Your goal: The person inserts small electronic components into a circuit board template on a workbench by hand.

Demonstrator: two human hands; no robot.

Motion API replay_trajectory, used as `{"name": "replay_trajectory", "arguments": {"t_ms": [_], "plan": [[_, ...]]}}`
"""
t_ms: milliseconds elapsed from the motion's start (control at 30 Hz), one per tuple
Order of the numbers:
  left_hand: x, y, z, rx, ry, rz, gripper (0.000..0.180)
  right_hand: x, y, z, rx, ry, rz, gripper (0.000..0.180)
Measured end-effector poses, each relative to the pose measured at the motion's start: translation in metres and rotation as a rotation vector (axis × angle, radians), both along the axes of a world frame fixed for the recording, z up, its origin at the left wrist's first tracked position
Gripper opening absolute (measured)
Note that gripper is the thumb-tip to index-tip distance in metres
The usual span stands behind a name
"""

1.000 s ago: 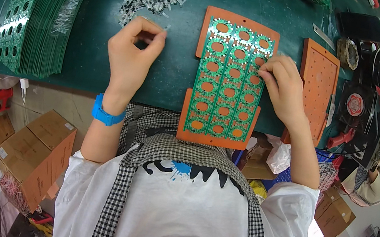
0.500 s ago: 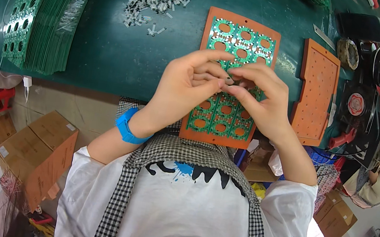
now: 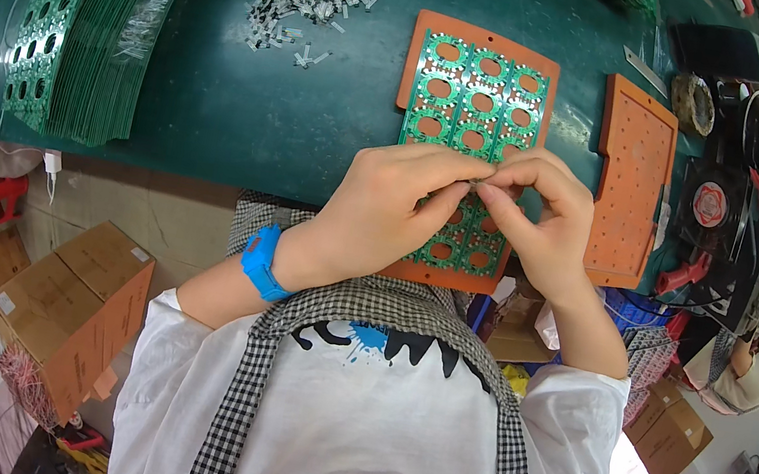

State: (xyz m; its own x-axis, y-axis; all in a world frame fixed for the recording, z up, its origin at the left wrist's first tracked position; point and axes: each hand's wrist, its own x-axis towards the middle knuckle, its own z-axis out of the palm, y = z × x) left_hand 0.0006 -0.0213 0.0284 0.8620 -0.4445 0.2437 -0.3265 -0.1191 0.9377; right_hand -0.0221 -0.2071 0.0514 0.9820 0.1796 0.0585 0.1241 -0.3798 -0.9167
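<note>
A green circuit board panel (image 3: 460, 106) with rows of oval cut-outs lies on an orange tray (image 3: 491, 42) at the table's near edge. Over the panel's lower middle, my left hand (image 3: 394, 197) and my right hand (image 3: 548, 218) meet at the fingertips. Thumb and index finger are pinched together on each hand. A tiny dark piece seems to sit between the fingertips, too small and covered to name. A blue band (image 3: 261, 262) is around my left wrist. My hands hide part of the panel's lower half.
Small clear-and-black parts (image 3: 307, 3) lie heaped on the green table (image 3: 211, 96). At the left stands a tall stack of green boards (image 3: 102, 26). A second orange tray (image 3: 630, 185) lies to the right, near a solder-type reel (image 3: 711, 205). Cardboard boxes (image 3: 71, 289) stand below left.
Both hands have moved nearer to me and slightly right along the panel. My left hand's spread fingers have come together, and the fingertips of both hands now meet.
</note>
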Motion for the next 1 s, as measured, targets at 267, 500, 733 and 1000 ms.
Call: {"name": "replay_trajectory", "arguments": {"t_ms": [267, 500, 733, 1000], "plan": [[0.0, 0.003, 0.006, 0.016, 0.149, -0.047, 0.011, -0.002, -0.007, 0.005, -0.034, -0.053, 0.078, 0.009], [0.016, 0.032, -0.004, -0.342, 0.697, -0.054, 0.009, 0.0, -0.036, -0.001, -0.264, 0.05, -0.032, 0.006], [0.035, 0.055, -0.024, -0.445, 0.61, 0.047, 0.011, 0.004, -0.036, -0.022, -0.403, -0.11, 0.075, 0.009], [0.03, 0.054, -0.018, -0.467, 0.736, -0.017, 0.013, 0.003, -0.034, -0.027, -0.369, -0.132, 0.037, 0.01]]}}
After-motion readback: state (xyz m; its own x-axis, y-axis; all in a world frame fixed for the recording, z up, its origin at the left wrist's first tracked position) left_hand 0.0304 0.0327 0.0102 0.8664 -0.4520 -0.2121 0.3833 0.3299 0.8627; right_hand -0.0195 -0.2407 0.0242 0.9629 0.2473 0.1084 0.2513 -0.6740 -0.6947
